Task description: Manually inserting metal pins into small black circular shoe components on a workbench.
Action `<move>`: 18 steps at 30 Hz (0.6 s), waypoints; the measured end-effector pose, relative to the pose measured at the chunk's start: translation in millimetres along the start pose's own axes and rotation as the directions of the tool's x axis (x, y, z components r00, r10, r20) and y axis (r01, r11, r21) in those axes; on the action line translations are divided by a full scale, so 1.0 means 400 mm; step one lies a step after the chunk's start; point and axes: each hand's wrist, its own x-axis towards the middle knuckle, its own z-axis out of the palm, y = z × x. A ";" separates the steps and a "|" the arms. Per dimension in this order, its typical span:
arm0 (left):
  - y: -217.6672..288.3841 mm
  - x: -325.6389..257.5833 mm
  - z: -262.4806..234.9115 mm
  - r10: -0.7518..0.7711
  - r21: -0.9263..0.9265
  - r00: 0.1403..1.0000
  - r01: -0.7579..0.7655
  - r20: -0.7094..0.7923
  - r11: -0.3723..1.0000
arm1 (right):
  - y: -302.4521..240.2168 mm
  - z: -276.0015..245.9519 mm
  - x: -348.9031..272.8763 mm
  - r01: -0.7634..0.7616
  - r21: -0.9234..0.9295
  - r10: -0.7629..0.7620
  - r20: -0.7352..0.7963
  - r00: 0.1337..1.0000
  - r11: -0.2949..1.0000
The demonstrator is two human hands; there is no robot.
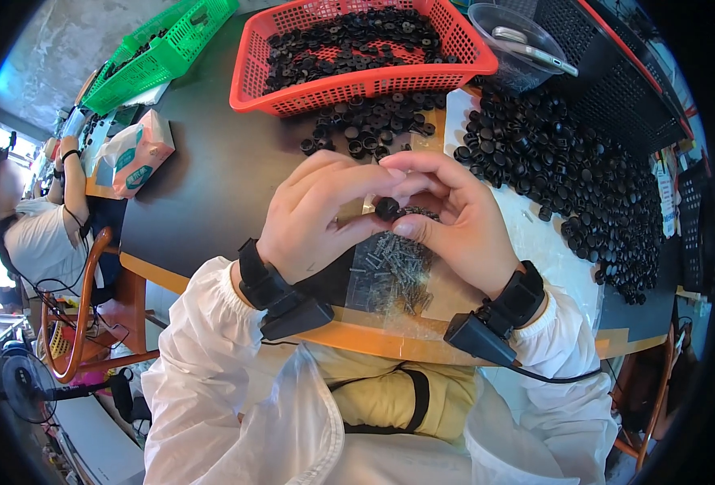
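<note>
My left hand point(313, 206) and my right hand point(458, 218) meet above the front part of the table, fingers curled together. Between them is a small round black plastic knob point(386, 208), with both thumbs at its lower side. My fingertips touch one another just above it, and whatever they pinch there is too small to make out. Under my hands lies a heap of small metal screws point(398, 263) on a clear plastic sheet or bag. Just beyond my fingers, loose black round parts point(374, 125) are scattered on the dark table point(204, 174).
A red basket point(357, 85) of black discs stands at the back. To the right spreads a big pile of black caps point(535, 145), near a clear tub point(515, 48). Left are a tissue pack point(142, 153), a green basket point(164, 56) and a seated person point(50, 214).
</note>
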 end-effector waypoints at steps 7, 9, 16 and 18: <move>-0.017 0.010 -0.010 0.058 0.067 0.998 -0.059 0.021 0.996 | -0.003 -0.003 0.003 0.016 0.032 -0.017 0.050 0.999 0.999; -0.013 0.003 -0.009 0.024 0.048 0.999 -0.026 0.043 0.999 | -0.001 -0.001 0.000 0.008 0.052 -0.012 0.065 0.998 0.999; 0.014 0.010 -0.004 0.069 0.120 0.996 -0.076 0.054 0.990 | 0.003 0.001 0.003 0.002 0.160 -0.008 0.033 0.999 0.987; 0.013 0.004 0.005 0.095 0.151 0.995 -0.100 0.038 0.983 | 0.005 0.003 0.002 -0.035 0.203 0.035 0.004 0.999 0.978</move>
